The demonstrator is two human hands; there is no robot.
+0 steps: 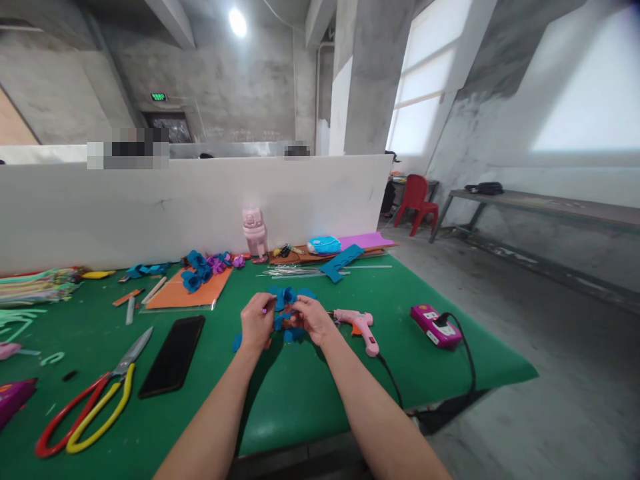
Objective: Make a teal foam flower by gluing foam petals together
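Observation:
Between my two hands a blue craft flower is held up over the table. My left hand pinches its left side, with a small purple bit showing by the fingers. From the right, my right hand grips the flower's other edge with bent fingers. Loose blue petal pieces lie under and around the hands; their exact shapes are partly hidden. Just right of my right hand, a pink glue gun rests on its side, its cord running off the front edge.
On the green table are scissors, a black phone, finished flowers on orange sheets, a pink bottle, wires and a purple power strip. A white partition stands behind.

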